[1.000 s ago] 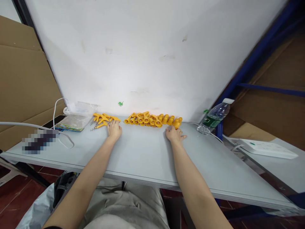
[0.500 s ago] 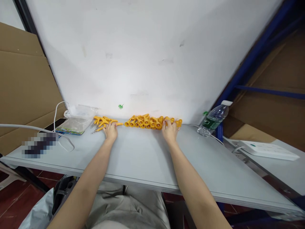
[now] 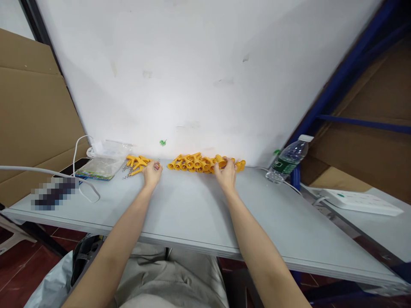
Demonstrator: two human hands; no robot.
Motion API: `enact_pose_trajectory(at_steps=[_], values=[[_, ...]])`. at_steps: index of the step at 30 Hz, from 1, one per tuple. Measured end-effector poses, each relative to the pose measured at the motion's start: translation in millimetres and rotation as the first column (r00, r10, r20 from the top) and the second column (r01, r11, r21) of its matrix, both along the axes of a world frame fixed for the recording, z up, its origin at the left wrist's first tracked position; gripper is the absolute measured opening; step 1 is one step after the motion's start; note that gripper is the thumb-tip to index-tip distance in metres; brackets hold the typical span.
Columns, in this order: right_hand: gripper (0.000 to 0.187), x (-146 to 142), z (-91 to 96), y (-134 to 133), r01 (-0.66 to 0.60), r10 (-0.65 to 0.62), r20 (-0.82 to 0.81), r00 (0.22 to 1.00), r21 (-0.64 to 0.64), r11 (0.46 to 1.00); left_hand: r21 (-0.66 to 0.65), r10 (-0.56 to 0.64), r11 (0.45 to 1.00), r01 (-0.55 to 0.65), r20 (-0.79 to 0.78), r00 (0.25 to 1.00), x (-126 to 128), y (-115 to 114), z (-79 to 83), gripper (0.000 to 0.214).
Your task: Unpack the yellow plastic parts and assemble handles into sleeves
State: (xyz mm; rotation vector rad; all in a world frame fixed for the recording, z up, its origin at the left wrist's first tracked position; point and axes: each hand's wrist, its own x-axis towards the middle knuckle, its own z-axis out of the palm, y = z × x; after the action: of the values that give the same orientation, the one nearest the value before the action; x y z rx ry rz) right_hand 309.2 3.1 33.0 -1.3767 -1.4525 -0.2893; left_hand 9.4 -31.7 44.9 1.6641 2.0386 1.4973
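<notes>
My left hand is closed in a pinch at the right edge of a small pile of yellow branched pieces with metal chains. A short chain pokes up from its fingertips; the yellow piece it belongs to is mostly hidden by the fingers. Farther right, my right hand grips a yellow cup-ended piece, thumb and fingers on either side, wide end tipped toward me. Between the hands lies a stacked row of yellow horn-shaped pieces, most with round open ends facing me. Several more lie beyond the right hand.
A white panel rises behind the grey table. On the left are clear plastic bags, a white cable and a blurred-out object. A water bottle and a white power strip stand on the right.
My right hand has lifted a yellow cup-ended piece from the row and turned it. In the left hand, the yellow stem that pointed right no longer shows; a chain shows instead.
</notes>
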Motion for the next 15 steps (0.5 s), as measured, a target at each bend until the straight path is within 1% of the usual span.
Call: enact_pose_trajectory(at_steps=[3,6,9,12,15], values=[[0.037,-0.6,-0.8,1.4,-0.015,0.015,0.004,1.000,0.028,0.999,0.002,-0.019,1.000,0.019,0.000,1.000,0.4,2.1,-3.3,0.015],[0.035,-1.5,-1.0,1.5,-0.032,0.032,0.014,0.999,0.053,0.998,-0.037,-0.047,0.998,0.045,-0.056,0.997,0.0,3.3,-7.3,0.017],[0.034,-2.2,-0.9,0.8,-0.057,0.056,0.017,0.998,0.057,0.997,-0.190,-0.075,0.981,0.047,-0.146,0.986,-2.3,4.4,-11.6,0.014],[0.033,-3.6,0.1,-0.5,-0.075,0.074,0.010,0.997,0.058,0.996,-0.360,-0.125,0.932,0.050,-0.190,0.974,-4.4,4.1,-14.6,0.017],[0.034,-6.8,2.9,-3.7,-0.105,0.105,-0.005,0.994,0.051,0.993,-0.415,-0.186,0.905,0.093,-0.191,0.964,-3.9,1.0,-14.7,0.023]])
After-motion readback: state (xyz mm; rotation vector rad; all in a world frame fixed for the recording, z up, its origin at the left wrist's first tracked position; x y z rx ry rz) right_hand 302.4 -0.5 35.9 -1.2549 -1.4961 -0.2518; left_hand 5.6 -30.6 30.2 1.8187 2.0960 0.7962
